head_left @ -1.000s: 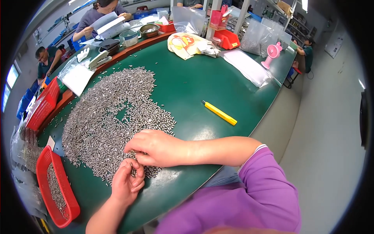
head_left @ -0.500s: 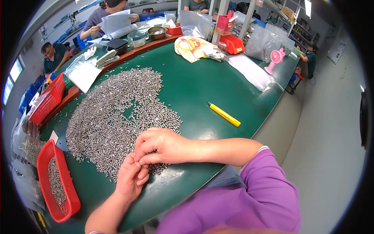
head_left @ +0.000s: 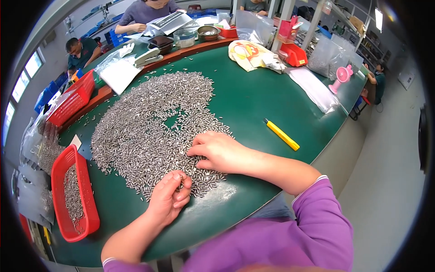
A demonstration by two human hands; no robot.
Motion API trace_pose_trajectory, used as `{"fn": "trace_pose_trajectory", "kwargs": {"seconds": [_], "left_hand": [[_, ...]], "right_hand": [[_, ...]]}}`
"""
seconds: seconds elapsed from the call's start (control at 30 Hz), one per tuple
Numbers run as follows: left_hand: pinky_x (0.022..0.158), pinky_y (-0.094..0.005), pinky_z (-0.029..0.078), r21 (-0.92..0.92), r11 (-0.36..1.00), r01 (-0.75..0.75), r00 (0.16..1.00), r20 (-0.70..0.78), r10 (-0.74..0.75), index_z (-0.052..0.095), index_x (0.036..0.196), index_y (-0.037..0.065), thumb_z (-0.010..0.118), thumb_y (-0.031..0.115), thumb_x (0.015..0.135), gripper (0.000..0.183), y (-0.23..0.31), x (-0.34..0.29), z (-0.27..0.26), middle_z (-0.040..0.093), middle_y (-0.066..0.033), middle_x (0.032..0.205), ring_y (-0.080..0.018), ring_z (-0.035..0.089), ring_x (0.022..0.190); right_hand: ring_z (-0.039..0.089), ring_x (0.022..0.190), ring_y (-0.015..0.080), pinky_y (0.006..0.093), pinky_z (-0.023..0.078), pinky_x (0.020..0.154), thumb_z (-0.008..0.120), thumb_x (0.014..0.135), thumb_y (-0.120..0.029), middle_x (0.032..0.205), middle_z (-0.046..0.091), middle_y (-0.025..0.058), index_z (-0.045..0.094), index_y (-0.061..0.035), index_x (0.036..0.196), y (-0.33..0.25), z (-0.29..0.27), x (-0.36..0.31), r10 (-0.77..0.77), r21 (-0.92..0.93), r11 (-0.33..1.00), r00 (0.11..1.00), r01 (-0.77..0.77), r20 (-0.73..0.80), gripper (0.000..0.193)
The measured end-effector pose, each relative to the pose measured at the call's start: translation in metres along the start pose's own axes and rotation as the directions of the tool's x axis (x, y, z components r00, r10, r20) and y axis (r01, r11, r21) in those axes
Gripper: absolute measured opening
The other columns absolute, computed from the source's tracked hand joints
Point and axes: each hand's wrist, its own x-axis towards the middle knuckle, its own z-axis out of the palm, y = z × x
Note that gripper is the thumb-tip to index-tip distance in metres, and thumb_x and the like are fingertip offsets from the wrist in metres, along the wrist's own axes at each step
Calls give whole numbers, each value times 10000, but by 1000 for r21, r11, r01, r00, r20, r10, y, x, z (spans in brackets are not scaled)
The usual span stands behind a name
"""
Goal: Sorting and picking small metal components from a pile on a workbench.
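A broad pile of small silvery metal pins lies spread on the green tabletop. At the pile's near edge, my left hand is closed, thumb and forefinger pinched on a tiny metal piece, probably one of the pins, mostly covered by the fingertips. My right hand rests over the right side of the pile, palm down. Its bent fingers touch the pins, with a gap between thumb and forefinger, and nothing shows held in them. Left of the pile stands a red plastic basket with more pins inside.
A yellow cutter knife lies to the right. Along the back are a patterned cloth, a pink handheld fan, a red bin and a stapler. Bags of pins sit at far left. Several people work beyond.
My hands, together before, are now apart: the right has moved right onto the pile, the left stays near its front edge. The whole view has shifted, so the table appears further right.
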Motion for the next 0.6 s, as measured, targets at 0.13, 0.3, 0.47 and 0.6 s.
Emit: {"fn": "trace_pose_trajectory", "kwargs": {"seconds": [0.13, 0.3, 0.47, 0.6], "left_hand": [[447, -196, 315, 26, 999, 20, 998, 52, -21, 509, 1002, 62, 437, 204, 1023, 160, -3, 1, -4, 555, -79, 900, -85, 391, 577], [449, -195, 314, 37, 999, 18, 999, 29, -19, 503, 1001, 66, 463, 182, 1013, 123, -4, 0, -2, 557, -75, 900, -77, 391, 579], [458, -187, 315, 40, 999, 7, 998, 62, -9, 505, 1000, 78, 503, 122, 986, 46, -3, 1, -1, 563, -73, 905, -66, 397, 590], [474, -193, 327, 14, 1000, -19, 997, 74, 18, 506, 998, 99, 514, 57, 955, 61, -3, 2, -4, 564, -83, 912, -87, 429, 616]], "right_hand": [[572, 940, 299, 413, 479, 830, 694, 783, -145, 938, 617, 82, 656, -80, 923, -4, 11, 5, -11, 10, 1000, 995, 12, -100, 158], [573, 882, 295, 417, 475, 790, 675, 794, -148, 873, 600, 80, 631, -78, 859, -4, 19, 6, -42, -23, 999, 985, 38, -169, 105], [563, 882, 299, 411, 471, 782, 668, 801, -137, 869, 580, 90, 585, -76, 871, -2, 23, 6, -79, -68, 996, 968, 65, -239, 125], [570, 869, 311, 404, 470, 778, 650, 819, -85, 894, 594, 105, 551, -55, 885, -12, 8, 10, -13, 144, 988, 964, 53, -266, 123]]}}
